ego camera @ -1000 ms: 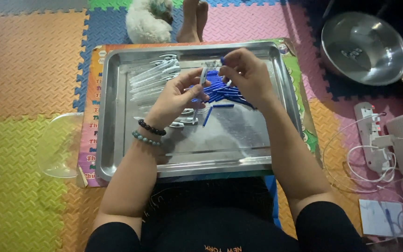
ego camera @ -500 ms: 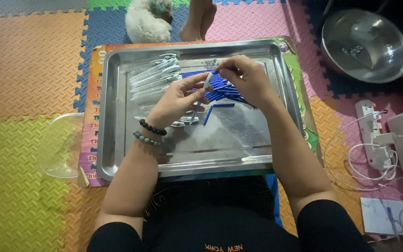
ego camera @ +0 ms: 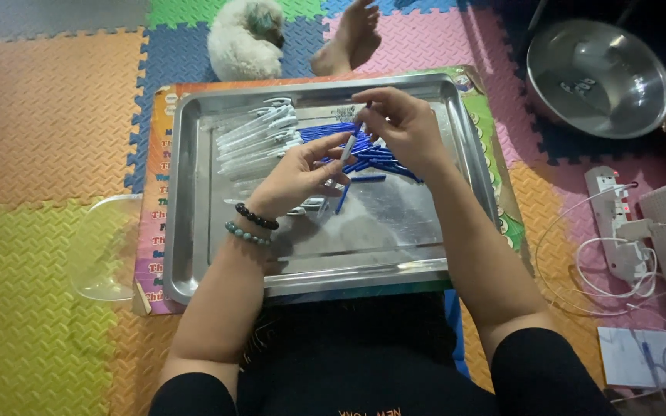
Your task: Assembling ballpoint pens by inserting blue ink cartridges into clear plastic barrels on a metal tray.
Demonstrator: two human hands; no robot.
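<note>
Nearest the camera, the person's lap in dark clothing fills the bottom edge, and both forearms rise from it, cut off at the upper arms. Just beyond, the near rim of a steel tray (ego camera: 310, 281) is partly covered by those arms. Two bead bracelets (ego camera: 252, 225), one black and one green, circle the left wrist.

Above the tray's middle, the left hand (ego camera: 298, 176) and the right hand (ego camera: 396, 123) meet around one slim pen (ego camera: 346, 150), pale with a blue part. It slants between them: the left fingers pinch its lower end, and the right fingertips close on its upper end. How the pen's parts join is too small to make out, and the fingers hide much of its length.

Under and behind the hands lies a heap of blue pen pieces (ego camera: 364, 150), partly hidden by the right palm. One loose blue piece (ego camera: 342, 199) lies just below the left fingers. To the left, clear pen barrels (ego camera: 260, 139) lie in a loose bundle near the tray's far corner.

The tray rests on a printed cardboard sheet (ego camera: 148, 254), laid on foam floor mats (ego camera: 40, 115) in orange, yellow, blue and pink. A clear plastic bowl (ego camera: 105, 246) sits off the tray's left side. To the right lie a power strip with white cables (ego camera: 618, 231) and a steel bowl (ego camera: 597, 77). Farthest off, a fluffy white dog (ego camera: 244, 38) lies beside another person's bare foot (ego camera: 344, 38).
</note>
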